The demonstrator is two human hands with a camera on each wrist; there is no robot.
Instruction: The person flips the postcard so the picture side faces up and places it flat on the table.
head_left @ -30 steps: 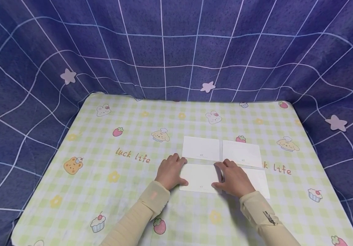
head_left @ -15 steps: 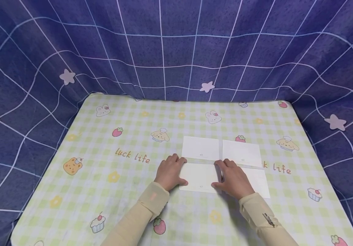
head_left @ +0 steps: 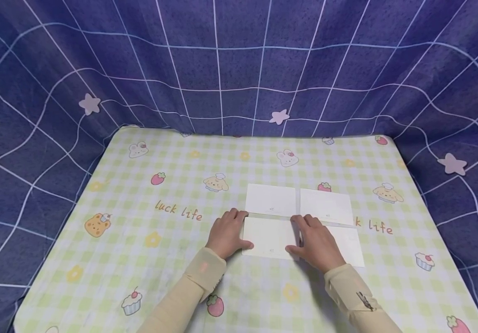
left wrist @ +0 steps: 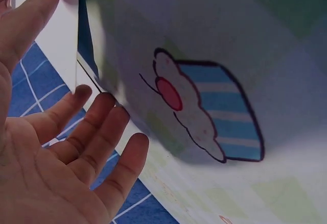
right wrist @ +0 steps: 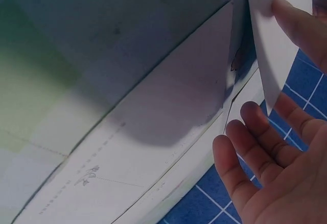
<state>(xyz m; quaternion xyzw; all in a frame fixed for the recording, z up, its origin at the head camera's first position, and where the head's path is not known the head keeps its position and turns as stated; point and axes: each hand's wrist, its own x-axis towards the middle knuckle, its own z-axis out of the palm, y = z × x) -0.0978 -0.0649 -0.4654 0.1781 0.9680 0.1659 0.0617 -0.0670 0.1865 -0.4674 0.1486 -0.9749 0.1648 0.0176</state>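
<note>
A white card (head_left: 270, 236) with small print near its lower edge is held by its two short sides. My left hand (head_left: 224, 235) pinches the left side, its thumb on the card's face in the left wrist view and a fingertip at the corner. On the right side my right hand (head_left: 317, 243) grips likewise, thumb and fingertips at the edge. The wrist views show the held card (right wrist: 276, 45) standing off the cloth, with a gap under it. A second card (head_left: 346, 245) lies flat to the right, partly hidden by the right hand.
Two more white cards, a far left one (head_left: 270, 200) and a far right one (head_left: 326, 206), lie flat just beyond the hands. A green checked tablecloth (head_left: 110, 268) with printed cartoons covers the table. A blue curtain (head_left: 239, 69) closes off the back and sides.
The held card has shifted slightly up and away, narrowing the strip before the far left card. My left hand has moved a touch left; the other cards stay in place.
</note>
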